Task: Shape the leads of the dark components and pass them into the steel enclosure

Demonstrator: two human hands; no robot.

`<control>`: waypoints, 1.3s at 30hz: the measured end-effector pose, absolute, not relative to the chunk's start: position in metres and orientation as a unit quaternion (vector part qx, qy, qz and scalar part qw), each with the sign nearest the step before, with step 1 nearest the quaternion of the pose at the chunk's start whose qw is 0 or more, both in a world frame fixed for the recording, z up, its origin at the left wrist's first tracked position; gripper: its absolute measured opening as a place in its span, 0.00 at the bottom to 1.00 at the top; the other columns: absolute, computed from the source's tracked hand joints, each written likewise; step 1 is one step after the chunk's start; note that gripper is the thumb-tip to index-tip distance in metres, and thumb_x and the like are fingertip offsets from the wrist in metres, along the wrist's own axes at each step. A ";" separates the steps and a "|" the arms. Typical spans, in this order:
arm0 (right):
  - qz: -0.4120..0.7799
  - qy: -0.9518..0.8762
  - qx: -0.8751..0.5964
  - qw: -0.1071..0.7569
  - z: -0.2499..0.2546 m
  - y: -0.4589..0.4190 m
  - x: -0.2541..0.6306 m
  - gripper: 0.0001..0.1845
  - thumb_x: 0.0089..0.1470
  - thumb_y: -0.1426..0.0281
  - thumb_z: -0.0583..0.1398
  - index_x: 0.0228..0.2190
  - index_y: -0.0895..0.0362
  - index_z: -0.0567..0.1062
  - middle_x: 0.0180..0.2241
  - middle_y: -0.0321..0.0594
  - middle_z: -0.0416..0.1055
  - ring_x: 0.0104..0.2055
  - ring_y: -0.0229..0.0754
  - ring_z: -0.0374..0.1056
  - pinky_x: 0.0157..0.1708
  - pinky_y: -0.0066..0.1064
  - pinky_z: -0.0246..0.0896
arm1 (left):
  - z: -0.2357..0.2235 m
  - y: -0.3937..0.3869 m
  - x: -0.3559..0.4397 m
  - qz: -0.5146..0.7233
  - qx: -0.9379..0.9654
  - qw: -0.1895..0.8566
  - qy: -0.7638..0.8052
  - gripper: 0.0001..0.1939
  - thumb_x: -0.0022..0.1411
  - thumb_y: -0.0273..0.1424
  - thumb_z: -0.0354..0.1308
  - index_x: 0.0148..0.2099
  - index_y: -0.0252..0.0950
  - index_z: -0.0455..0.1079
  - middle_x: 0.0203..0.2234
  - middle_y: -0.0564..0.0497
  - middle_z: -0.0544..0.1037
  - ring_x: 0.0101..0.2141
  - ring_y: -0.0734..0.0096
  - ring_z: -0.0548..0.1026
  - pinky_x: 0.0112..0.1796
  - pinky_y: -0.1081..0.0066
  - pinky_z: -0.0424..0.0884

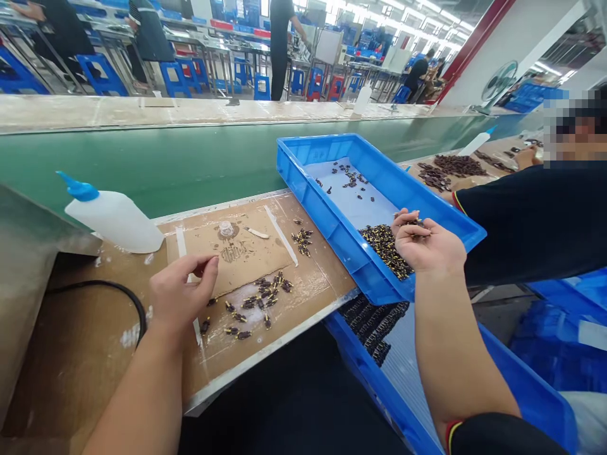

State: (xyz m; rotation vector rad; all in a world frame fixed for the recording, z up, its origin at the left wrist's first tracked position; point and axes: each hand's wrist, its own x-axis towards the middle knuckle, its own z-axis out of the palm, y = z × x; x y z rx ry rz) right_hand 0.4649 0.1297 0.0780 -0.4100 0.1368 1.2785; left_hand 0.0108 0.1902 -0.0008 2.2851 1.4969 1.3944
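My right hand is above the near end of a blue plastic bin, palm up, with its fingers curled round some small dark parts. Under it in the bin lies a heap of small black-and-yellow parts; a few dark pieces are scattered farther back. My left hand hovers over the left of the work board, thumb and fingertips pinched together; anything between them is hidden. Beside it, loose black-and-yellow pieces lie in front of a cardboard sheet. A smaller cluster rests near the bin.
A white squeeze bottle with a blue nozzle leans at the left. On the cardboard are a small clear cap and a pale-handled tool. Below the bin, a blue tray holds rows of dark parts. A co-worker's sleeve is at right.
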 end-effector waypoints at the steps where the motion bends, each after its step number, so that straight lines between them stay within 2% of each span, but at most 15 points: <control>1: 0.587 0.094 -0.166 0.787 0.079 0.130 0.463 0.14 0.72 0.67 0.42 0.49 0.56 0.64 0.37 0.45 0.68 0.32 0.39 0.70 0.13 0.21 0.63 | -0.002 0.191 0.010 0.456 0.745 0.039 0.485 0.07 0.66 0.35 0.62 0.41 0.39 0.79 0.29 0.52 0.80 0.29 0.68 0.77 0.35 0.69 0.72; 4: 0.566 0.113 -0.153 0.802 0.087 0.129 0.453 0.14 0.73 0.65 0.42 0.46 0.55 0.65 0.38 0.45 0.68 0.29 0.37 0.69 0.11 0.20 0.62 | -0.004 0.192 0.009 0.457 0.745 0.046 0.483 0.08 0.66 0.36 0.62 0.41 0.38 0.79 0.29 0.51 0.81 0.29 0.67 0.77 0.35 0.68 0.72; 8: 0.560 0.039 -0.174 0.809 0.100 0.122 0.418 0.13 0.73 0.66 0.45 0.39 0.54 0.67 0.31 0.38 0.67 0.22 0.32 0.62 0.09 0.17 0.52 | 0.007 0.180 0.026 0.477 0.710 0.099 0.509 0.09 0.65 0.38 0.64 0.41 0.39 0.80 0.31 0.50 0.81 0.31 0.65 0.78 0.38 0.65 0.73; 10: 0.581 -0.020 -0.190 0.791 0.103 0.118 0.386 0.13 0.72 0.67 0.46 0.37 0.54 0.68 0.30 0.36 0.66 0.21 0.31 0.61 0.10 0.16 0.51 | 0.020 0.162 0.052 0.513 0.663 0.213 0.501 0.09 0.64 0.39 0.65 0.43 0.40 0.80 0.33 0.49 0.82 0.33 0.64 0.79 0.40 0.64 0.75; 11: 0.598 -0.045 -0.196 0.776 0.102 0.117 0.367 0.13 0.72 0.67 0.47 0.37 0.54 0.68 0.30 0.36 0.67 0.22 0.31 0.61 0.11 0.16 0.51 | 0.027 0.150 0.068 0.536 0.627 0.308 0.474 0.10 0.65 0.39 0.65 0.44 0.40 0.80 0.34 0.48 0.82 0.35 0.63 0.80 0.40 0.64 0.76; 14: 0.650 -0.086 -0.194 0.730 0.090 0.113 0.302 0.11 0.70 0.67 0.50 0.37 0.54 0.70 0.32 0.36 0.69 0.23 0.31 0.62 0.14 0.16 0.56 | 0.045 0.112 0.118 0.580 0.461 0.574 0.348 0.17 0.69 0.43 0.60 0.54 0.40 0.77 0.50 0.43 0.80 0.50 0.57 0.79 0.50 0.61 0.77; 15: 0.663 -0.091 -0.193 0.718 0.084 0.111 0.280 0.11 0.69 0.67 0.51 0.37 0.54 0.71 0.32 0.37 0.70 0.24 0.31 0.64 0.16 0.17 0.58 | 0.048 0.101 0.132 0.591 0.386 0.636 0.312 0.20 0.70 0.44 0.57 0.58 0.41 0.74 0.55 0.43 0.77 0.55 0.57 0.76 0.53 0.60 0.75; 17: 0.678 -0.098 -0.197 0.701 0.070 0.106 0.242 0.10 0.67 0.65 0.53 0.37 0.54 0.72 0.34 0.38 0.73 0.29 0.34 0.68 0.22 0.21 0.66 | 0.048 0.084 0.149 0.619 0.241 0.693 0.282 0.24 0.71 0.48 0.53 0.61 0.40 0.72 0.58 0.42 0.75 0.59 0.57 0.73 0.58 0.61 0.72; 19: 0.689 -0.104 -0.205 0.688 0.057 0.100 0.213 0.10 0.66 0.64 0.54 0.36 0.53 0.74 0.35 0.39 0.74 0.34 0.38 0.72 0.30 0.27 0.73 | 0.044 0.073 0.153 0.664 0.131 0.678 0.288 0.26 0.71 0.49 0.52 0.60 0.38 0.73 0.57 0.42 0.76 0.60 0.58 0.72 0.61 0.61 0.70; 21: 0.703 -0.098 -0.212 0.671 0.046 0.095 0.194 0.10 0.65 0.64 0.55 0.35 0.53 0.74 0.36 0.39 0.75 0.36 0.40 0.73 0.35 0.31 0.75 | 0.039 0.066 0.148 0.707 0.073 0.633 0.305 0.24 0.71 0.47 0.52 0.59 0.37 0.74 0.56 0.43 0.76 0.60 0.58 0.72 0.62 0.62 0.68; 26: 0.742 -0.036 -0.230 0.629 0.033 0.094 0.175 0.10 0.65 0.66 0.54 0.34 0.52 0.74 0.33 0.35 0.75 0.32 0.37 0.72 0.30 0.27 0.71 | 0.031 0.055 0.129 0.755 0.065 0.566 0.324 0.24 0.72 0.46 0.51 0.58 0.36 0.74 0.59 0.41 0.74 0.62 0.59 0.70 0.64 0.64 0.65; 29: 0.755 -0.022 -0.237 0.611 0.030 0.094 0.170 0.10 0.65 0.65 0.54 0.35 0.52 0.74 0.34 0.36 0.75 0.34 0.38 0.73 0.32 0.29 0.73 | 0.027 0.052 0.124 0.764 0.051 0.553 0.328 0.26 0.72 0.48 0.49 0.58 0.35 0.74 0.59 0.41 0.74 0.62 0.58 0.70 0.64 0.62 0.65; 32: 0.754 -0.021 -0.236 0.613 0.029 0.092 0.165 0.11 0.66 0.63 0.54 0.35 0.52 0.74 0.36 0.35 0.76 0.36 0.39 0.74 0.36 0.31 0.74 | 0.021 0.048 0.122 0.769 0.066 0.542 0.333 0.21 0.72 0.41 0.51 0.58 0.35 0.74 0.57 0.41 0.75 0.60 0.59 0.71 0.64 0.61 0.66; 35: 0.756 -0.023 -0.227 0.614 0.028 0.090 0.162 0.12 0.67 0.62 0.53 0.35 0.52 0.74 0.36 0.35 0.76 0.36 0.38 0.74 0.34 0.29 0.72 | 0.016 0.044 0.120 0.778 0.083 0.531 0.325 0.18 0.72 0.35 0.51 0.58 0.35 0.74 0.57 0.41 0.75 0.60 0.60 0.71 0.63 0.63 0.66; 39: 0.753 -0.035 -0.234 0.614 0.027 0.089 0.159 0.11 0.65 0.62 0.55 0.35 0.51 0.74 0.36 0.34 0.76 0.36 0.38 0.74 0.35 0.30 0.73 | 0.015 0.043 0.116 0.772 0.033 0.542 0.330 0.19 0.73 0.38 0.50 0.56 0.35 0.75 0.58 0.42 0.75 0.61 0.60 0.71 0.64 0.63 0.66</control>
